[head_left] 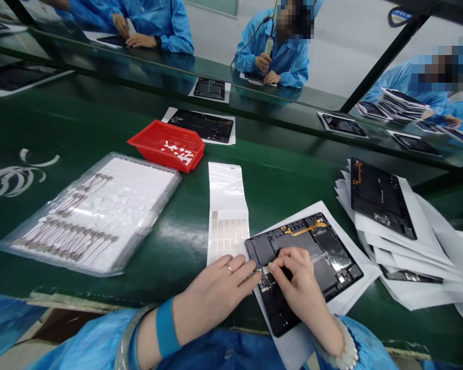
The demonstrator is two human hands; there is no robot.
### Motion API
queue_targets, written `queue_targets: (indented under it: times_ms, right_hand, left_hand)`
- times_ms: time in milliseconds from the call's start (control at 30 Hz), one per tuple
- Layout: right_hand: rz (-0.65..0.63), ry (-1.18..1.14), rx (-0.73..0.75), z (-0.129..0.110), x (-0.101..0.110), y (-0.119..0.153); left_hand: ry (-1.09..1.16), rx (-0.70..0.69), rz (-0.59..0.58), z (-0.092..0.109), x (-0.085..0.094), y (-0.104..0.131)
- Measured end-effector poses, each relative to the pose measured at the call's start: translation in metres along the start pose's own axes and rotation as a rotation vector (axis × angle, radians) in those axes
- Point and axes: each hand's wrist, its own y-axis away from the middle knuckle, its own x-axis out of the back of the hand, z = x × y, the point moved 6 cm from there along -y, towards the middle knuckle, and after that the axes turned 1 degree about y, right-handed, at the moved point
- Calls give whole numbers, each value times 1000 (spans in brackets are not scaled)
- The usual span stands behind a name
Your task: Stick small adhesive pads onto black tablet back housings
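An opened tablet (320, 262) with a black inside and an orange ribbon cable (306, 228) lies tilted on white paper (360, 280) in front of me. My right hand (299, 280) is over it, thumb and forefinger pinched on a small pale sticker (266, 269) at the circuit board near the tablet's left edge. My left hand (219, 282) rests at that same edge with its fingers stretched out, the tips by the board. Just beyond it, partly under the fingers, is a sheet of beige square stickers (227, 234).
Left of me lies a clear tray (139, 205) with several small round parts on thin wires. Behind it stand a red bin (150, 139) with white scraps and another opened tablet (200, 126). On the right is a paper-layered tablet stack (386, 198). Co-workers in blue sit across the bench.
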Motion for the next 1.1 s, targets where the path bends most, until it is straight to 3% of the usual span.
queue_targets:
  times_ms: [167,367,633,767,1100]
  right_hand:
    - [2,6,3,0,0,0]
    - [-21,46,43,-3,2,0]
    - [110,-88,-18,33,41,-9]
    - [40,-97,2,38,35,-9]
    - [66,-69,25,33,32,-9]
  left_hand:
    - [-17,-15,-80,2,-2,-9]
    - [-60,-29,-79,4,-2,-12]
    - [-27,-96,-68,2,5,-20]
    - [42,-148,-84,-9,12,-32]
    - [137,-157,-68,-12,12,-40]
